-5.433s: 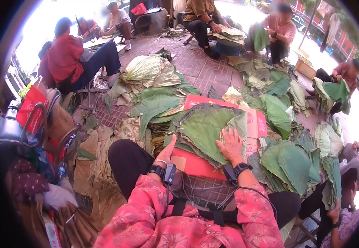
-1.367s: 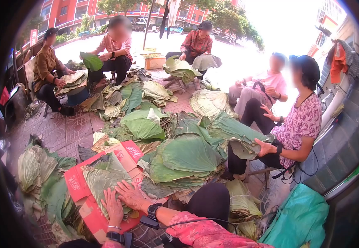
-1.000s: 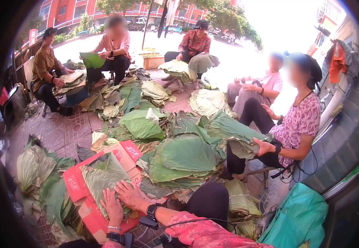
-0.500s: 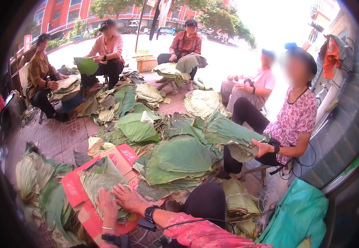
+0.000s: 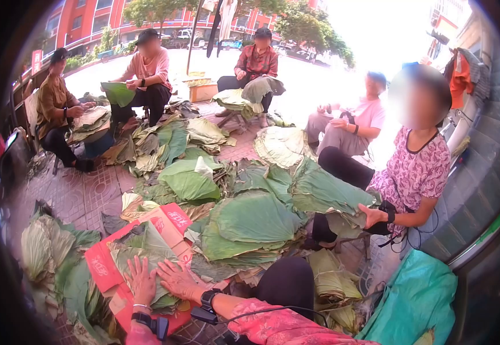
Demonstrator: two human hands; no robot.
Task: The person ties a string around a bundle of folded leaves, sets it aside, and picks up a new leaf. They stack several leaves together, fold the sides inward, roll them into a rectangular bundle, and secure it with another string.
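Observation:
My left hand [image 5: 141,280] lies flat with its fingers spread on a folded green leaf [image 5: 146,244]. Beside it my right hand [image 5: 176,280] also presses flat on the leaf, fingers apart. The leaf rests on a red cardboard box [image 5: 103,267] in front of me. To the right of the box is a pile of large green leaves [image 5: 256,215]. More dried leaves [image 5: 46,244] are heaped at the left of the box.
A person at the right holds a big leaf [image 5: 330,190] over the pile. Several other people sit around with leaves. A green sack [image 5: 414,299] lies at the lower right, near a folded leaf stack [image 5: 330,276]. A cable crosses my right sleeve.
My left hand has shifted slightly up and left and now lies flatter on the leaf. The person at the right has moved the big leaf slightly to the right.

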